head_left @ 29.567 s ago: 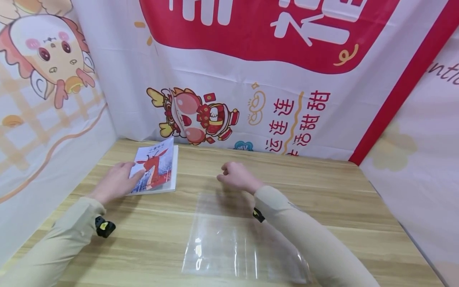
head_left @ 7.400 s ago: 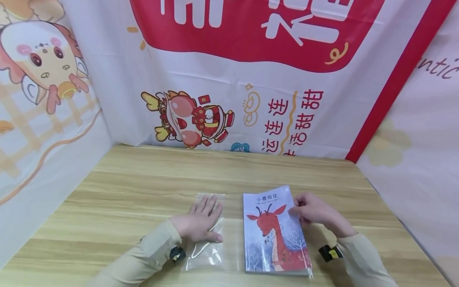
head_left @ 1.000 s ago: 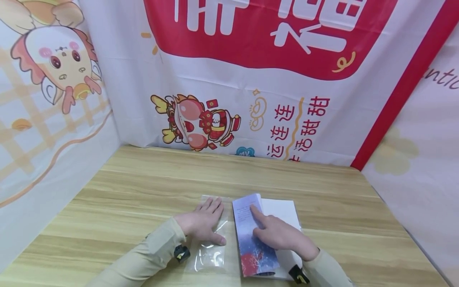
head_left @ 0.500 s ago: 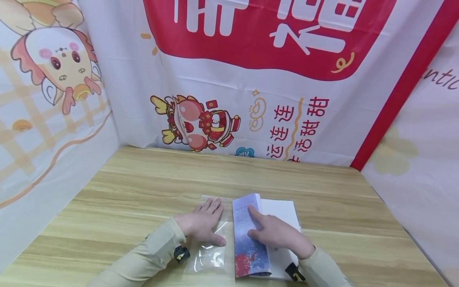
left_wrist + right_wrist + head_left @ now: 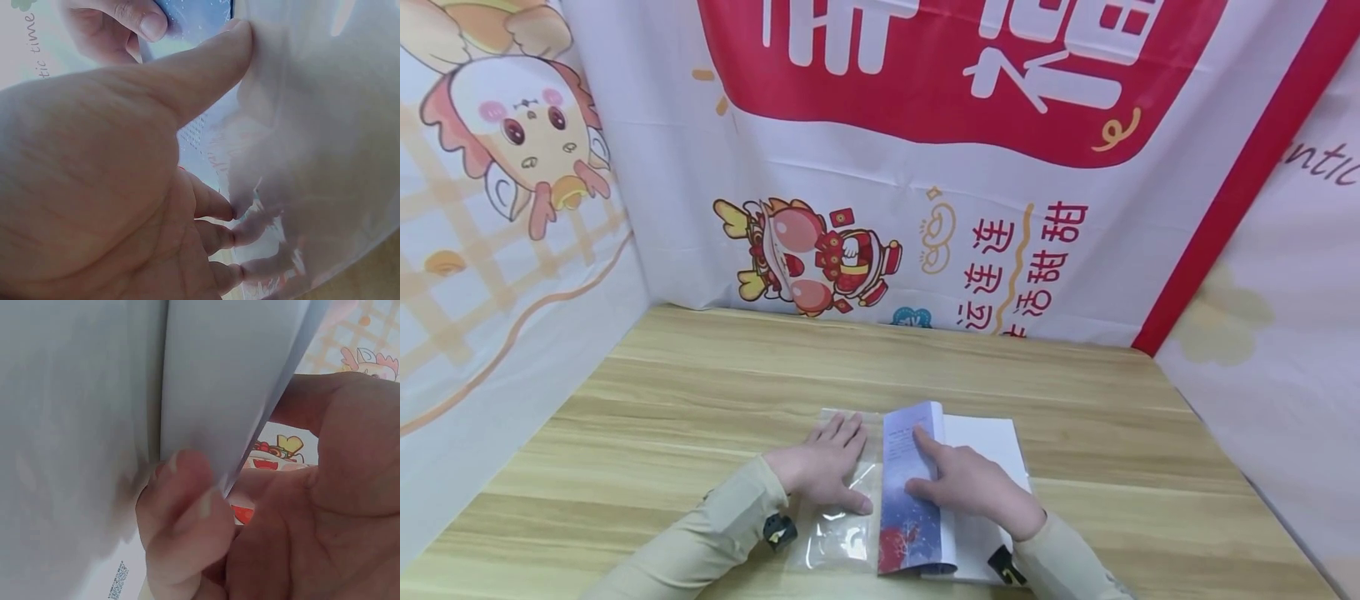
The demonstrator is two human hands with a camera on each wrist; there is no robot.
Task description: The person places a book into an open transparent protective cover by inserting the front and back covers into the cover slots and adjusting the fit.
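Note:
My left hand (image 5: 822, 473) lies flat, fingers spread, on a clear plastic book sleeve (image 5: 842, 542); the left wrist view shows the shiny film (image 5: 337, 137) beside its fingertips. To the right is a book whose blue printed cover (image 5: 897, 475) stands bent up and leans left, overlapping the sleeve's right side. White paper (image 5: 981, 437) shows beneath. My right hand (image 5: 973, 483) grips the cover, index finger and thumb against its blue face. In the right wrist view, other fingers (image 5: 194, 481) curl onto the cover's white side (image 5: 225, 375).
The wooden table (image 5: 760, 358) extends behind and on both sides of the hands. A printed cloth backdrop (image 5: 887, 142) hangs along its back edge, with similar cloth walls at left and right.
Over the last second my right hand has shifted slightly left with the cover; the left hand stays put. Earlier, the book lay deer side up, and before that at the table's far left.

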